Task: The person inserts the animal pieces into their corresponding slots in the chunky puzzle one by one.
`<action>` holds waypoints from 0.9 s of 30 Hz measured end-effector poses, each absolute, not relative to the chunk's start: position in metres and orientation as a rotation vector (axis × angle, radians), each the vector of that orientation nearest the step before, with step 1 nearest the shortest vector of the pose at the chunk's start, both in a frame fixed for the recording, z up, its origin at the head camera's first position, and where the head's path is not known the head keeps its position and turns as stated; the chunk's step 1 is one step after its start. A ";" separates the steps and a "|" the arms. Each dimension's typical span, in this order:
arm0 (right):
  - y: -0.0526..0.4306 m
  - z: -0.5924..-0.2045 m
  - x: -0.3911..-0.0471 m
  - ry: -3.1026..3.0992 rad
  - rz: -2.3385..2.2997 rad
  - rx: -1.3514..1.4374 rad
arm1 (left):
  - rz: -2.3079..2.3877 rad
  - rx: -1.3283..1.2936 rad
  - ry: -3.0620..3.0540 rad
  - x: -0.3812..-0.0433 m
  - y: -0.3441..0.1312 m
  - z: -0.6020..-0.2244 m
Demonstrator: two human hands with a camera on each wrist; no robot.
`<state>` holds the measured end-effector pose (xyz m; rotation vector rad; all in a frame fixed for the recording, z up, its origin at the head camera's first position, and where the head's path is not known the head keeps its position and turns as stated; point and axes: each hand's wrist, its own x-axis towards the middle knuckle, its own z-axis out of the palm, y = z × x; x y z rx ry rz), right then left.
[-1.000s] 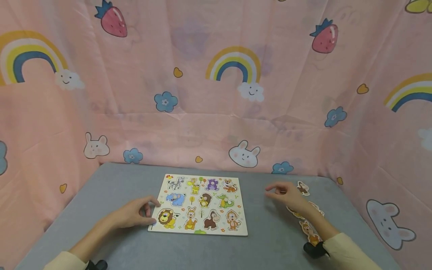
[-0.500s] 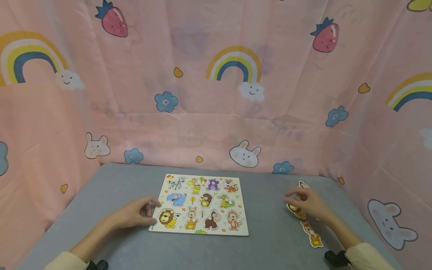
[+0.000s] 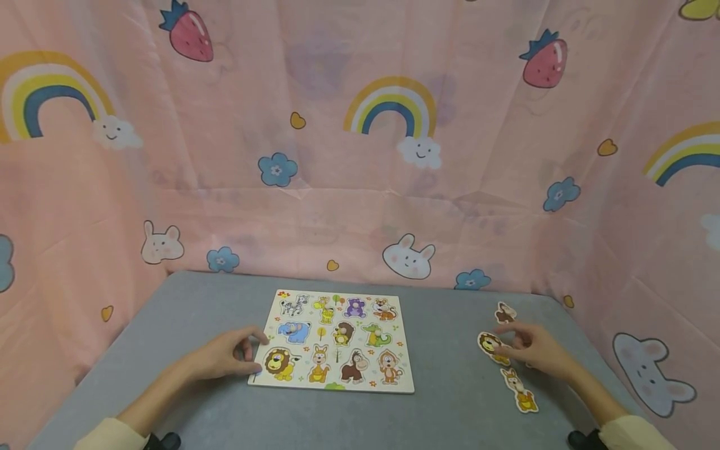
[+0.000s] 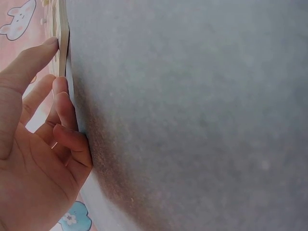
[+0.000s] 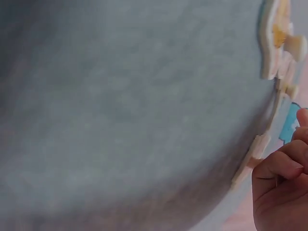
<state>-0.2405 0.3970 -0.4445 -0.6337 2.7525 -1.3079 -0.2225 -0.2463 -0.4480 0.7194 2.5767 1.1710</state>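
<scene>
A wooden animal puzzle board (image 3: 330, 387) lies flat, its pictures facing up. At its left edge rests my left hand (image 3: 222, 356), thumb tip touching near the front corner and the other fingers loosely bent beside the edge. In the left wrist view the thumb (image 4: 36, 55) lies against the board's side (image 4: 62, 43). Over the loose pieces on the right is my right hand (image 3: 540, 350), thumb and forefinger apart at a lion piece (image 3: 491, 345); contact cannot be judged. Nearer me lies a kangaroo piece (image 3: 520, 392), its knob (image 5: 294, 47) visible in the right wrist view.
A brown animal piece (image 3: 505, 312) lies beyond the right hand. Another piece is mostly hidden beneath that hand. The grey table (image 3: 439, 400) is walled by a pink patterned cloth (image 3: 315, 225) at the back and both sides.
My right hand has moved from beside the board back to the right, over the loose pieces, uncovering the lion and kangaroo pieces. The left hand stays at the board's edge.
</scene>
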 end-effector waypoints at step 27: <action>0.390 -0.452 -0.238 2.912 -1.145 -0.441 | 1.194 0.740 2.551 -0.222 -0.246 -0.446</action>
